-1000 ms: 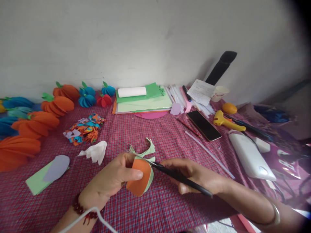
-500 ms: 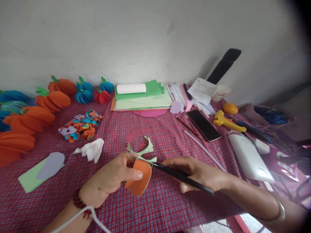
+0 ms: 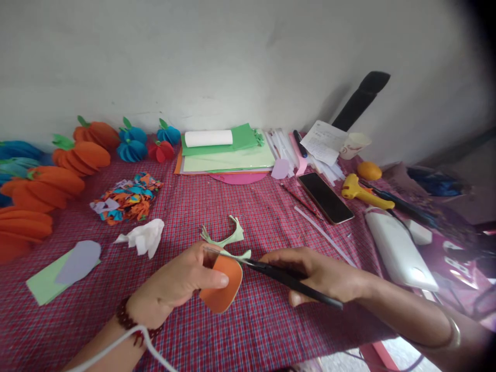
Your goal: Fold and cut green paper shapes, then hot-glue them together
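Between thumb and fingers, my left hand [image 3: 186, 276] pinches an orange paper piece [image 3: 220, 297] with rounded corners. Light green paper [image 3: 242, 254] shows along its upper edge, partly curling away. My right hand [image 3: 318, 274] grips black-handled scissors [image 3: 289, 279], whose blades lie along that upper edge and reach toward my left fingers. Just beyond the blades, a curved light green paper scrap [image 3: 232, 236] rests on the cloth. How many layers my left hand holds cannot be made out.
Paper pumpkins [image 3: 83, 156] line the left side, near a pile of paper scraps [image 3: 132, 199], a crumpled tissue [image 3: 145, 237] and a lilac paper shape [image 3: 81, 261]. Paper sheets [image 3: 228, 163] lie against the wall. At right are a phone [image 3: 325, 197], a yellow-handled tool [image 3: 364, 194] and a white device [image 3: 399, 250].
The view has shifted very slightly. Both hands, the orange paper and the scissors keep nearly the same positions, with the blades still at the paper's upper edge.
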`<state>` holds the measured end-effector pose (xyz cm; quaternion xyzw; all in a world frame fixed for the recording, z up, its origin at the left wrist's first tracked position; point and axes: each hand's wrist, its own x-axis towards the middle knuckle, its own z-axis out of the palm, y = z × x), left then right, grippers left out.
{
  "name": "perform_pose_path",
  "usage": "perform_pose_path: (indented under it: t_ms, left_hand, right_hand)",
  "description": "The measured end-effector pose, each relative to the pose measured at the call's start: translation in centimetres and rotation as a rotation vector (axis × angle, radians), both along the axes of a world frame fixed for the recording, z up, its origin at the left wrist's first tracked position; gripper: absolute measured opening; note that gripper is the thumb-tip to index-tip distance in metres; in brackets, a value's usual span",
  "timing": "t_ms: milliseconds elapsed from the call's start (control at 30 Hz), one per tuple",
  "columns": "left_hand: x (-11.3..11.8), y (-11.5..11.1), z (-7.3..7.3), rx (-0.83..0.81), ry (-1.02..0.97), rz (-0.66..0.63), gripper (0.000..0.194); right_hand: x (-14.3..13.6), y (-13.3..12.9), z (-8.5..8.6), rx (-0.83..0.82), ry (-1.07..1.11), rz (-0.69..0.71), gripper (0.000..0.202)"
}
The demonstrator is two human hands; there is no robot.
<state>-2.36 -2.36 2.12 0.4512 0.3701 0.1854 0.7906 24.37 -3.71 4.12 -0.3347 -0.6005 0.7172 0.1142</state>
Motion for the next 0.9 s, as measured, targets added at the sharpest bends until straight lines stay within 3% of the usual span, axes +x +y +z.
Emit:
perform_pose_path:
  t_ms: [500,633,733,833,900]
  left_hand:
    - [0.2,0.3,0.8,0.023,0.056,-0.063,0.009]
    - [0.3,0.0,0.6,0.104,0.11,-0.042,0.008]
    - [0.6,-0.4,0.4,0.371,0.314,0.056,0.007]
    - [0.8,-0.8,0.7,0.859,0.475,0.319,0.009]
    - [0.6,-0.9,1.0,1.11,0.477,0.483,0.011]
  right_hand:
    - [0.3,-0.5,-0.2,0.002,-0.012,-0.033,0.056]
    - [0.6,-0.1,-0.6,0.067,-0.033,-0.083,0.051]
    - [0.9,1.0,-1.0,0.308,-0.131,-0.199,0.049]
    - [0.7,2.3,-1.6,0.747,-0.436,-0.323,0.05]
    - [0.5,2.8,-1.9,0.978,-0.647,-0.325,0.047]
